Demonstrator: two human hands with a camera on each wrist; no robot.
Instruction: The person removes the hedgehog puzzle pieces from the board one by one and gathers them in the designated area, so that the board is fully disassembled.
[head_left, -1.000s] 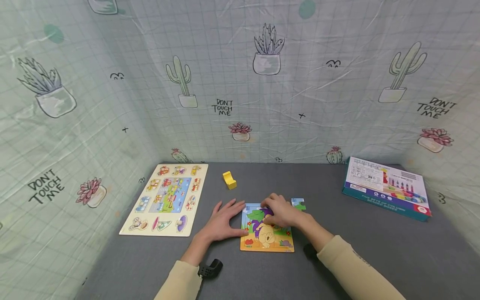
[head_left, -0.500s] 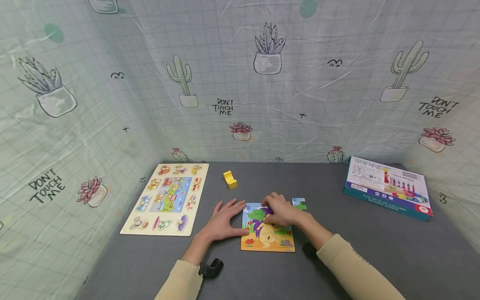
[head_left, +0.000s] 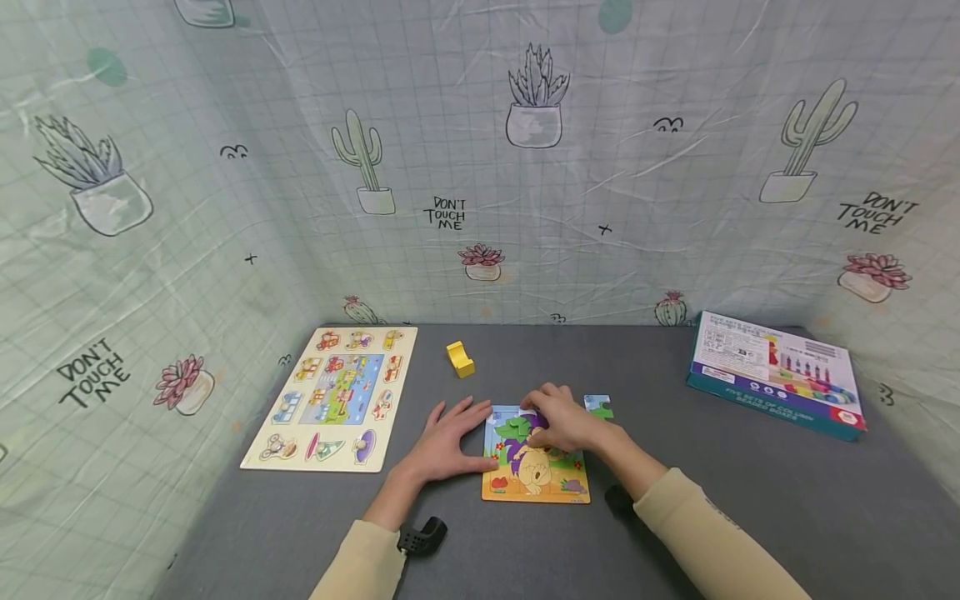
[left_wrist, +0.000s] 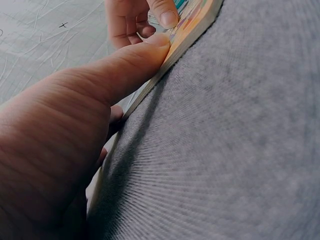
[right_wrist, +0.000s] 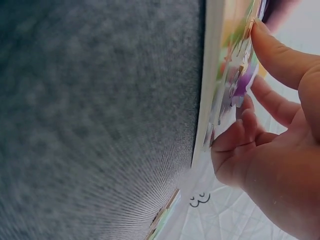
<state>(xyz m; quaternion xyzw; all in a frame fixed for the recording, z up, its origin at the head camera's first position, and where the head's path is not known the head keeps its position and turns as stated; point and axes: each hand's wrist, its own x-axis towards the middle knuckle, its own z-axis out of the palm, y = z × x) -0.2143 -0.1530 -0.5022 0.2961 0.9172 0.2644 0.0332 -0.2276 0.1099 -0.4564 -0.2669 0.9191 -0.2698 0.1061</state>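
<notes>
A small jigsaw puzzle (head_left: 534, 492) with an orange lower edge and a cartoon picture in purple, green and yellow lies on the table. My left hand (head_left: 450, 446) rests at its left side, fingers spread and fairly straight, the thumb pressing on the board's edge in the left wrist view. Over the upper part, my right hand (head_left: 566, 421) pinches a purple puzzle piece (right_wrist: 244, 82) between thumb and fingers, slightly raised off the board in the right wrist view. That hand hides the puzzle's upper right. Just beyond it lies a loose blue-and-green puzzle piece (head_left: 597, 407).
At the left lies a larger cream picture board (head_left: 375, 454) with vehicles and toys. A yellow curved block (head_left: 460, 360) stands behind the puzzle. A teal-and-white box (head_left: 776, 375) lies at the back right. Patterned curtain (head_left: 420, 283) encloses the dark table (head_left: 495, 550).
Both hands stay almost in place. Under my right fingertips, the green part of the picture looks slightly shifted. The rest of the table is unchanged.
</notes>
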